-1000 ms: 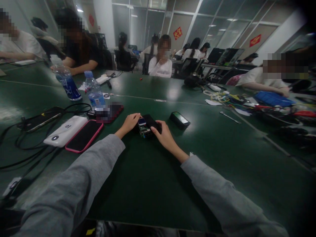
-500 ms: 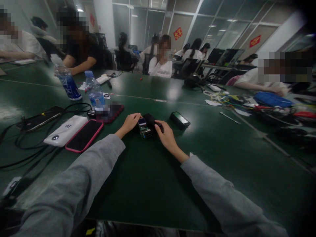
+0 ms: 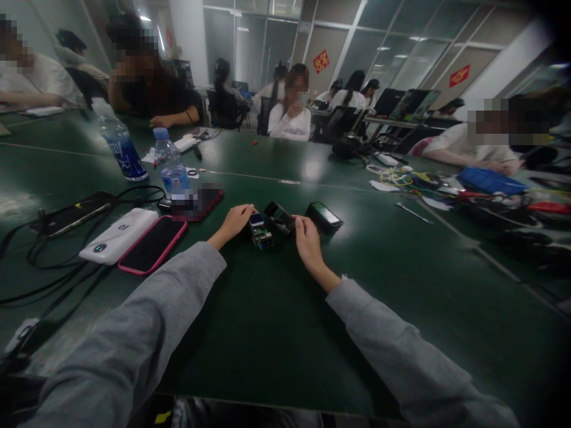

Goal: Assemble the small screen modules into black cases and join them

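On the green table (image 3: 267, 339), pins circuit board (image 3: 261, 234) flat with closed left hand (image 3: 232, 223) to steady it; pinches black cover (image 3: 279, 216), tilted just beside, in right hand (image 3: 307, 244).

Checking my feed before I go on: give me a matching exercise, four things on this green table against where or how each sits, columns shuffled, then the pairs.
1. circuit board
2. black cover
3. pink-cased phone
4. nearer water bottle

a. stands upright
b. at the fingertips of the right hand
c. lies flat beside the white power bank
d. against the fingertips of the left hand

Pairs: 1-d, 2-b, 3-c, 4-a
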A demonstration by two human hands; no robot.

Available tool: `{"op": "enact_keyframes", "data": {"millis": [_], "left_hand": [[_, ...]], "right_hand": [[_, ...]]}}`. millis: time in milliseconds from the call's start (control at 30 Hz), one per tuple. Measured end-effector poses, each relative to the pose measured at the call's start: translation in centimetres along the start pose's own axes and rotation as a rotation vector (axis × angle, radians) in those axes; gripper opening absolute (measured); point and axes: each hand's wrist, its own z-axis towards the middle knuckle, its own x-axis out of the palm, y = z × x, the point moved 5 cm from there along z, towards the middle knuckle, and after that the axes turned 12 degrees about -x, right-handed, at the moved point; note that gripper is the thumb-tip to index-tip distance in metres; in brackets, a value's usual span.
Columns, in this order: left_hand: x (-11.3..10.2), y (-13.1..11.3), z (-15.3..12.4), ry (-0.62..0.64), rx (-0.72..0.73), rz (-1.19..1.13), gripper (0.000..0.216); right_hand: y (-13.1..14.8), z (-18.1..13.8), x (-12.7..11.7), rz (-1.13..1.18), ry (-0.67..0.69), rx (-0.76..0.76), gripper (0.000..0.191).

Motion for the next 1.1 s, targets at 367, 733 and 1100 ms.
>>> {"op": "enact_keyframes", "data": {"millis": [367, 733, 1100], "left_hand": [[0.0, -0.1, 0.1, -0.019, 0.032, 0.018, 0.046], [0.0, -0.1, 0.1, -0.027, 0.019, 0.029, 0.047], [0.1, 0.1, 0.1, -0.021, 0.011, 0.023, 0.047]], "right_hand": [[-2.1, 0.0, 0.4, 0.002, -0.036, 0.049, 0.044], [-0.3, -0.2, 0.9, -0.032, 0.053, -0.03, 0.054], [0.0, -0.3, 1.0, -0.083, 0.126, -0.021, 0.059]]}}
